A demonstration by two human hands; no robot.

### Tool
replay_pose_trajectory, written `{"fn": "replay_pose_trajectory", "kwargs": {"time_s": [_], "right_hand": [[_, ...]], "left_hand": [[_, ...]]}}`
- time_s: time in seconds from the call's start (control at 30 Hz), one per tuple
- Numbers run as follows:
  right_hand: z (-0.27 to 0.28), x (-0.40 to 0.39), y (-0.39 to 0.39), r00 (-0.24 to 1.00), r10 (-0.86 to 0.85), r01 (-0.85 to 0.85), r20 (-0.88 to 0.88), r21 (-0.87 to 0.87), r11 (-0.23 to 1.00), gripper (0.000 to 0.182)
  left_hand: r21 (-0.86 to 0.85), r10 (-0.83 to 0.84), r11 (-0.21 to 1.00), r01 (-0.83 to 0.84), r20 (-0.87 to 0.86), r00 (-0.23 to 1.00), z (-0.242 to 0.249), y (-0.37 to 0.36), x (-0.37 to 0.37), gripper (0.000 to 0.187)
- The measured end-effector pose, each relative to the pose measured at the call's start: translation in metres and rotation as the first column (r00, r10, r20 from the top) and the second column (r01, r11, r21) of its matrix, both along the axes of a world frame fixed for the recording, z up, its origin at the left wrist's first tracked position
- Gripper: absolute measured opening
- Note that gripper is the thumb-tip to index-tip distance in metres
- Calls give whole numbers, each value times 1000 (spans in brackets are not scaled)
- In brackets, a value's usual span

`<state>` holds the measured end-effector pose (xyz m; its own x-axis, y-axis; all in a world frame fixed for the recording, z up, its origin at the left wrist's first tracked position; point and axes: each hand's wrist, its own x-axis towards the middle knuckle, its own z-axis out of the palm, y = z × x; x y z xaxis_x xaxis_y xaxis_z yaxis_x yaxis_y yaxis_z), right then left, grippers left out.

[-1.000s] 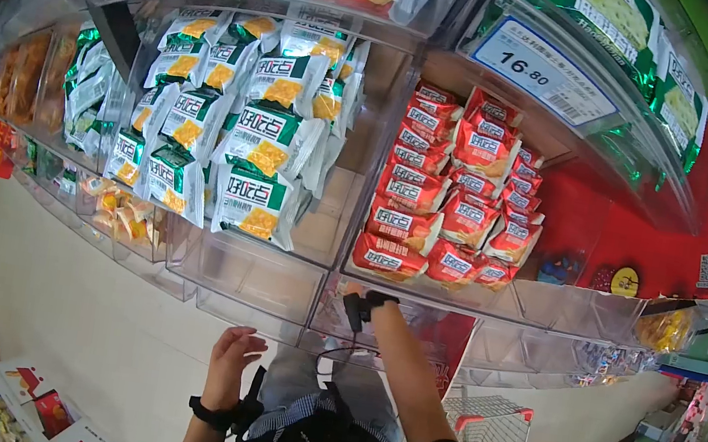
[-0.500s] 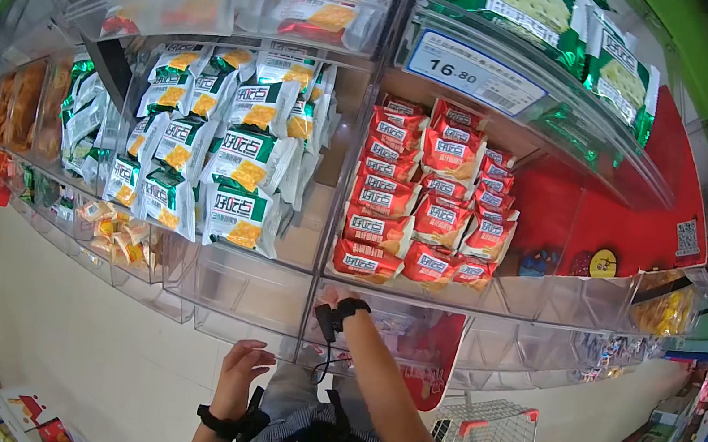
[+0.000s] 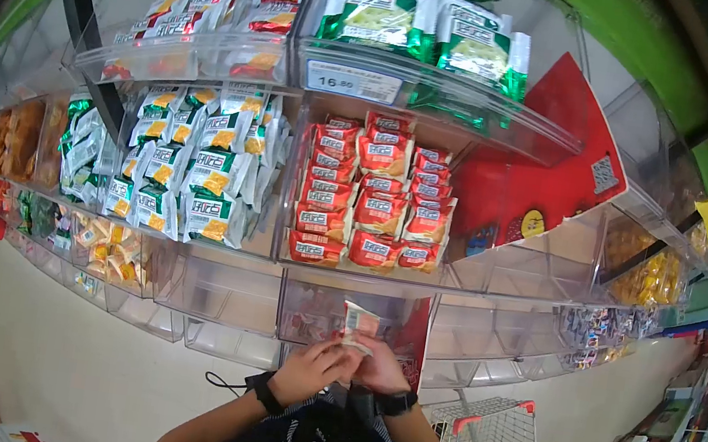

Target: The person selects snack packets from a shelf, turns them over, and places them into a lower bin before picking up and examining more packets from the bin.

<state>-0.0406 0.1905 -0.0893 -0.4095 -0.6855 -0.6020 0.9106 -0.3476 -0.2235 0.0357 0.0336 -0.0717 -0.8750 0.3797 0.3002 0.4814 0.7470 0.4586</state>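
- Change since the earlier frames: the right hand [image 3: 383, 368], which reached into a clear bin a second ago, is now drawn back in front of the torso; the left hand [image 3: 317, 368], previously hanging open and apart, has come up to meet it.
- Fingers: both hands are closed together around the lower part of a small red-and-white snack packet [image 3: 360, 325]; the fingers of the left hand curl against those of the right, and which hand bears the grip cannot be told.
- Packet position: it stands roughly upright above the joined hands, in front of the clear plastic lower bin [image 3: 333, 308], just below the shelf of red packets.
- Wrists: each carries a black wristband; a thin black cable [image 3: 227, 381] trails from the left one.
- Directly above: a clear bin filled with rows of red snack packets [image 3: 370, 201], stacked in columns.
- Left of these: a neighbouring bin of green-and-white biscuit packets [image 3: 198, 172].
- Top tier: green cracker bags [image 3: 426, 32] behind a white price label [image 3: 351, 81] reading 16.80.
- Right of the red packets: a red cardboard panel [image 3: 551, 167] leaning tilted in an adjoining bin.
- Lower right: a wire shopping trolley with red trim [image 3: 492, 430] stands on the pale floor.
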Motion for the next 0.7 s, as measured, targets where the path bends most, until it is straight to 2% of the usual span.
{"fn": "replay_pose_trajectory", "kwargs": {"time_s": [0.03,0.07,0.1,0.13,0.17,0.2,0.23,0.27,0.33,0.37,0.4,0.43,0.47,0.5,0.57,0.67,0.7], "right_hand": [[5,1,6,1000,-5,5,-6,-5,1000,25],[11,3,11,992,-52,59,-115,56,997,25],[22,5,16,970,-92,119,-224,113,986,26],[34,5,21,969,-97,125,-225,112,986,26],[51,1,26,965,-118,178,-233,256,950,28],[60,-1,33,961,-138,226,-239,397,890,29],[61,-1,43,922,-73,229,-380,386,894,32],[66,0,51,925,-79,233,-372,391,890,32],[102,-5,54,814,-25,279,-580,353,893,28],[112,-9,53,752,-26,333,-659,345,878,31],[116,-12,56,749,-29,338,-662,344,876,31],[120,-17,60,709,39,325,-704,375,868,33],[124,-21,61,664,109,311,-740,406,859,34],[131,-24,58,620,93,341,-779,374,862,35],[133,-25,59,596,101,381,-797,391,838,34],[141,-33,51,562,96,456,-821,405,793,33],[140,-39,48,395,123,575,-910,350,740,33]], "left_hand": [[22,-6,1000,6,8,1000,5,3,0,34],[18,-12,1000,12,3,1000,10,4,-2,34],[91,-30,996,28,24,999,15,6,-4,31],[165,-50,985,42,45,998,20,7,-6,29],[164,-55,985,47,47,997,34,7,-8,29],[307,56,945,-113,189,980,50,4,-8,26],[415,140,864,-286,347,927,58,2,-5,23],[487,140,784,-386,466,873,51,-2,-2,21],[690,56,444,-571,615,787,58,-6,-12,26],[694,50,447,-565,611,790,63,-8,-18,26],[730,28,367,-577,611,791,70,-10,-23,27],[758,8,282,-587,610,792,75,-12,-27,29],[761,8,282,-585,607,794,78,-13,-30,29],[768,-37,221,-601,622,782,81,-14,-33,29],[778,-135,80,-623,628,767,94,-14,-37,28],[795,-127,-5,-607,601,789,107,-12,-44,30],[794,-120,-8,-608,603,789,110,-12,-46,30]]}}
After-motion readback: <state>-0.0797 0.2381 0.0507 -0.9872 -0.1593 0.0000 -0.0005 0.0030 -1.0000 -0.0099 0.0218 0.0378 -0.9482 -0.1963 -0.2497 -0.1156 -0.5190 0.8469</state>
